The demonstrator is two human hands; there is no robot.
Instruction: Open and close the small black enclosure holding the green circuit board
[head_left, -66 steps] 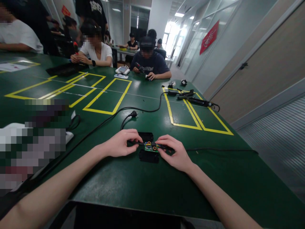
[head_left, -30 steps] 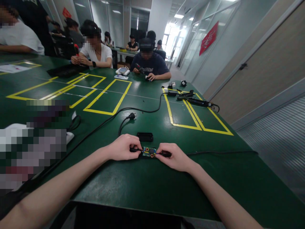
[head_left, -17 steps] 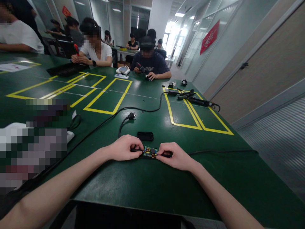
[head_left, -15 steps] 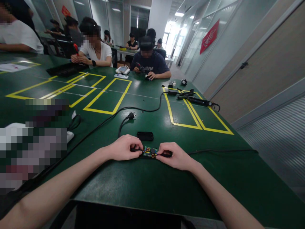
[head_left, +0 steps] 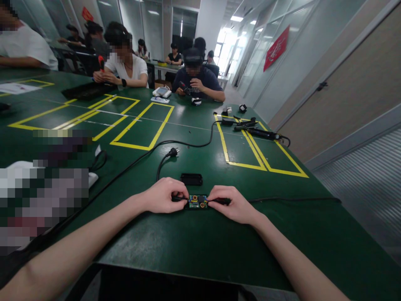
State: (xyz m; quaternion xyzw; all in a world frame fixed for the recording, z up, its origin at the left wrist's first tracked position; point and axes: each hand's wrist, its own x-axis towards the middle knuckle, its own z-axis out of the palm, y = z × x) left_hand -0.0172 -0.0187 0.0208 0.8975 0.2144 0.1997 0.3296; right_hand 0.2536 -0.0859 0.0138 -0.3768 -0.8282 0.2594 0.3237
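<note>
A small circuit board with two copper-coloured coils lies in a shallow black case half, low in the middle of the view. At its left end my left hand is closed, pinching a black cable. My right hand is closed at the other end on a second black cable, fingertips near the board's edge. Thin coloured wires show between cable and board on the right. Just beyond the board sits a black plastic case half, its hollow side up. The palms hide parts of both cables.
A black mains plug lies beyond my left hand. One long black cord crosses the green table. At the right back are black adapters and tools on yellow tape outlines. Co-workers sit along the far side; a blurred patch covers the left.
My right fingers have shifted slightly right, away from the board, which now lies flatter and shows more of its right end. Across the table, a co-worker's hand has risen towards their face.
</note>
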